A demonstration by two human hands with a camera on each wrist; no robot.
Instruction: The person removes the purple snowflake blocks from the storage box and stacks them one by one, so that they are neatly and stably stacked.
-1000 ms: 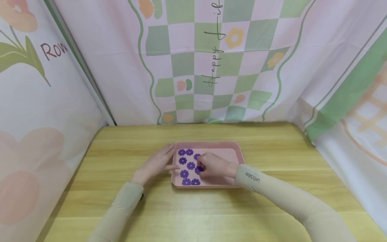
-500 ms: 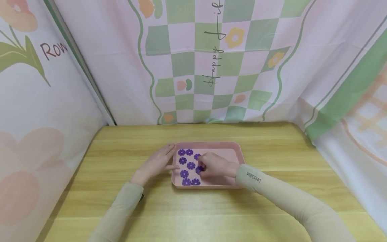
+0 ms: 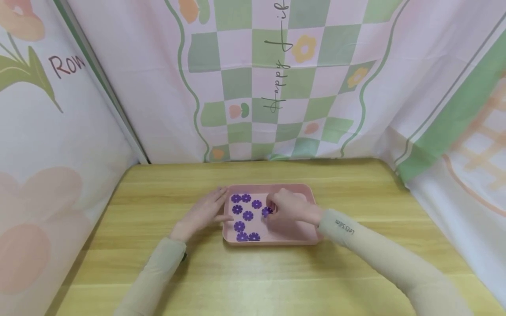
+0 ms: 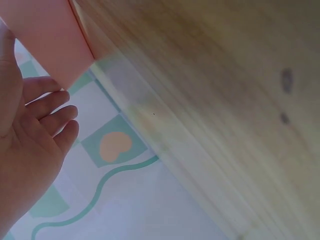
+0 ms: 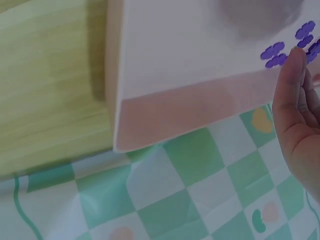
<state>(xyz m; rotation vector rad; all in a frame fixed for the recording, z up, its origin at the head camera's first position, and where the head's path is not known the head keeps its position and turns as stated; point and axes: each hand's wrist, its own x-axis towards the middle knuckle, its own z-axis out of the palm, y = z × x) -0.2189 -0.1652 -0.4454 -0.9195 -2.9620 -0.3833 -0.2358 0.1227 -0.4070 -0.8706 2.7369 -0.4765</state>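
A shallow pink tray stands on the wooden table, with several purple flower-shaped discs spread over its left part. My right hand is above the middle of the tray and pinches one purple flower-shaped disc between thumb and fingers. In the right wrist view, more purple discs show beyond the right hand. Extended fingers of my left hand lie along the tray's left side, its thumb reaching over the rim. The left wrist view shows the left hand at the tray's corner.
The wooden table extends around the tray on all sides. Behind it hangs a curtain with green checks and flowers. Patterned cloth also hangs at the left and right.
My right hand has lifted away to the right and toward the back, carrying the pinched purple disc clear of its neighbours. The left hand keeps its place on the tray.
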